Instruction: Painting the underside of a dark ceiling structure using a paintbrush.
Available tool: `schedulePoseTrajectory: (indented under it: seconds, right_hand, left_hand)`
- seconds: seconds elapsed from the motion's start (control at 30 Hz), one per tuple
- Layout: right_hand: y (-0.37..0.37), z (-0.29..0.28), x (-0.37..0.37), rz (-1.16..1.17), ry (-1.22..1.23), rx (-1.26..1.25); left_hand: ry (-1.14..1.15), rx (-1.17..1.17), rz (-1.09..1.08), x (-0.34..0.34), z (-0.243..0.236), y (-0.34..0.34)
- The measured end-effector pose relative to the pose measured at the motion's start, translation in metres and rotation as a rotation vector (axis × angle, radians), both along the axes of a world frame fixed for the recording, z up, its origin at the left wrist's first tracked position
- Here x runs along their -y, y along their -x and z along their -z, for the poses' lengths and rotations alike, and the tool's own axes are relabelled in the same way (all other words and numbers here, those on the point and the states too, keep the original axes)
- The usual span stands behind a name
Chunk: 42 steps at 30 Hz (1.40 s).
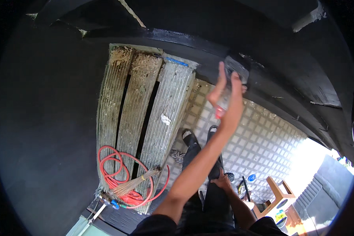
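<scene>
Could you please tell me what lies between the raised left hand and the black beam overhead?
A brush, in the head view: the left hand grips its red handle, bristles at the beam.

hose (118, 173) on planks (141, 114), lower left | broom (133, 185) across hose | stool (279, 192) lower right, on tiled floor (259, 137)

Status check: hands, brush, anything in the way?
Left hand raised, gripping paintbrush against black beam. Right hand resting on thigh, holding nothing. No obstruction at the brush.
</scene>
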State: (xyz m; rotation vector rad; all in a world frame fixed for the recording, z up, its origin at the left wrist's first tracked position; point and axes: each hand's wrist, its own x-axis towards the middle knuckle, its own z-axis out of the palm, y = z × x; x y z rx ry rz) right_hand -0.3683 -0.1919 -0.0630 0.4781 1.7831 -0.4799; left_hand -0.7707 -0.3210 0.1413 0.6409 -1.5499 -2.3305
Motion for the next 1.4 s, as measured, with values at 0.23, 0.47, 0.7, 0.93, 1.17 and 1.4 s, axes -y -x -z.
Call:
schedulePoseTrajectory:
  seconds: [0.23, 0.47, 0.7, 0.93, 1.17, 1.4]
  right_hand:
    - [-0.004, 0.007, -0.026, 0.099, 0.083, -0.025]
    - [-0.023, 0.025, -0.037, 0.068, 0.109, -0.021]
    - [-0.025, 0.028, -0.046, 0.079, 0.128, 0.028]
    - [-0.022, 0.024, -0.049, 0.077, 0.115, -0.004]
    - [-0.055, 0.058, -0.019, 0.106, 0.247, 0.006]
    - [-0.109, 0.129, -0.114, 0.029, 0.161, -0.142]
  left_hand:
    - [0.179, -0.139, -0.361, 0.084, -0.009, 0.032]
    - [0.009, 0.039, -0.242, -0.015, 0.005, 0.011]
    - [-0.105, 0.059, -0.052, -0.034, -0.014, -0.006]
    - [0.104, -0.021, -0.199, 0.003, -0.004, 0.013]
    - [-0.029, 0.08, -0.094, -0.065, 0.015, -0.011]
    - [-0.183, 0.006, 0.117, -0.15, -0.003, -0.026]
